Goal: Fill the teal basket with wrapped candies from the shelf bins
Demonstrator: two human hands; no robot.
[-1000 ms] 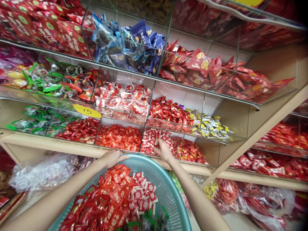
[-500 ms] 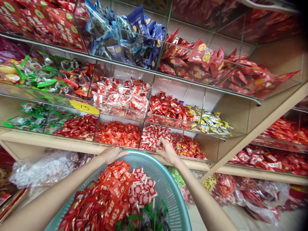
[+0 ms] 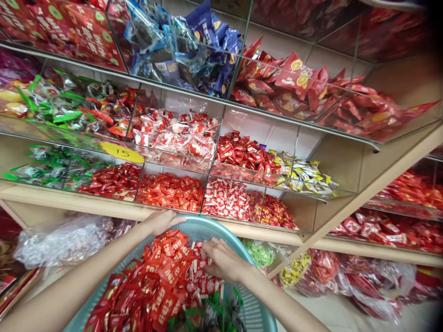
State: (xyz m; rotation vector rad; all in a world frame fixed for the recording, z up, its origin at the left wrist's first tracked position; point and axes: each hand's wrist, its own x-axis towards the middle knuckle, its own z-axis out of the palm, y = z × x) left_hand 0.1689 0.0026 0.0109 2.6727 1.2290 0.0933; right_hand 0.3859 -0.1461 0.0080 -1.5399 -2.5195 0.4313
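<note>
A teal plastic basket (image 3: 254,295) is in front of me, filled with wrapped candies. My left hand (image 3: 162,222) grips its far rim. Inside the basket, my right hand (image 3: 221,259) is over a pile of small red-and-white wrapped candies (image 3: 200,281). Its fingers are curled and point down, and whatever they hold is hidden. Left of that pile lie orange-red packets (image 3: 166,258) and darker red packets (image 3: 114,299). Green-and-clear wrapped pieces (image 3: 207,313) lie nearest me. Just beyond the rim, a shelf compartment holds matching red-and-white candies (image 3: 226,198).
Shelves with clear dividers (image 3: 207,180) rise ahead, full of candies in several colours. A yellow tag (image 3: 122,152) reads 15. Below the wooden shelf edge (image 3: 86,203) lie a clear plastic bag (image 3: 62,242) and red bagged goods (image 3: 370,281). A slanted wooden upright (image 3: 374,177) stands right.
My right hand has moved from the shelf compartment of red-and-white candies down and back into the basket. My left hand stays on the rim.
</note>
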